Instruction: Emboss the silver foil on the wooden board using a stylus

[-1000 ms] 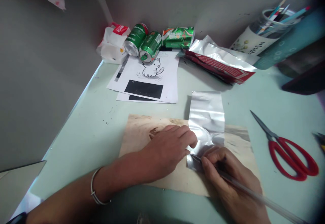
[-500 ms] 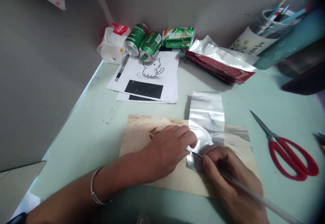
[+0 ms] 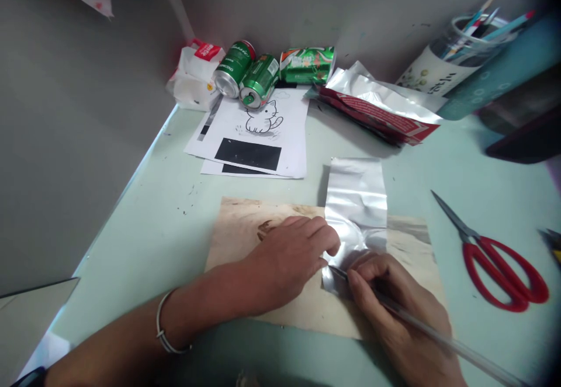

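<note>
A strip of thin silver metal sheet (image 3: 357, 191), creased across its middle, lies partly on a wooden board (image 3: 239, 241). Its far end reaches past the board's back edge. With fingers curled, my left hand (image 3: 295, 258) rests on the board, finger and thumb closed at the sheet's left edge. My right hand (image 3: 394, 311) grips a slim pen-like tool (image 3: 432, 331) with a long clear handle and a dark pointed tip. That tip touches or nearly touches the sheet's near left edge, beside my left thumb. My right palm and fingers hide part of the sheet.
Red-handled scissors (image 3: 504, 270) lie right of the board. Behind are printed sheets (image 3: 280, 162) with a cat drawing, several green cans including one on its side (image 3: 308, 64), a white package (image 3: 195, 77), a red-and-silver pouch (image 3: 372, 112) and a pencil cup (image 3: 438, 74).
The tool's tip has shifted very slightly left and down along the sheet's edge, with my right hand moving a little. My left hand stays in place.
</note>
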### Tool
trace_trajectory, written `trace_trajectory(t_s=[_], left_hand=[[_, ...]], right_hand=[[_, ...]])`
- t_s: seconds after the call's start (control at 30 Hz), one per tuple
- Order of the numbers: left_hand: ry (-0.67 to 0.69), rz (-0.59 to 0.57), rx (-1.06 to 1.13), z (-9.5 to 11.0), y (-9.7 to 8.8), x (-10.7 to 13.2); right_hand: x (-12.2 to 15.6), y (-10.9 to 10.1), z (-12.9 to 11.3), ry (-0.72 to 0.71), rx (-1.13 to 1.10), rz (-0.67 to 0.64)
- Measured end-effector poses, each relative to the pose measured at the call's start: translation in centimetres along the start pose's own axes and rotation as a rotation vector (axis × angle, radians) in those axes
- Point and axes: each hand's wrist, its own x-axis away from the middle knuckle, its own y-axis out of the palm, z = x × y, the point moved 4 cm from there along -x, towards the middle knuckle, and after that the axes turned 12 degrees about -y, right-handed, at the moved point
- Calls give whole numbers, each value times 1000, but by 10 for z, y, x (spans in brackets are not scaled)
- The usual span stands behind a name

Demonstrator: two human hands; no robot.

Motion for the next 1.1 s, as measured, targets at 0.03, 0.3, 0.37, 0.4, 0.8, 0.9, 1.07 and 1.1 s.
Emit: trace_trajectory(t_s=[0.03, 0.3, 0.37, 0.4, 0.8, 0.9, 1.07, 1.1], left_hand=[[-3, 0, 0, 0, 0, 0], [-14, -4, -16, 4, -3, 2], [-18, -6, -24, 7, -4, 3], [-18, -8, -27, 8, -5, 4], [9, 10, -33, 7, -3, 8], [19, 19, -20, 6, -1, 8], [33, 29, 3, 4, 1, 8], [33, 31, 5, 4, 1, 8]], right_hand=[[-1, 0, 0, 4, -14, -8], [-6, -15, 7, 65, -175, 42], [-5, -18, 11, 71, -195, 58], [-4, -19, 12, 76, -200, 63], [5, -15, -3, 7, 47, 95], [5, -13, -1, -17, 41, 78], [1, -11, 4, -45, 44, 9], [1, -11, 5, -45, 45, 5]])
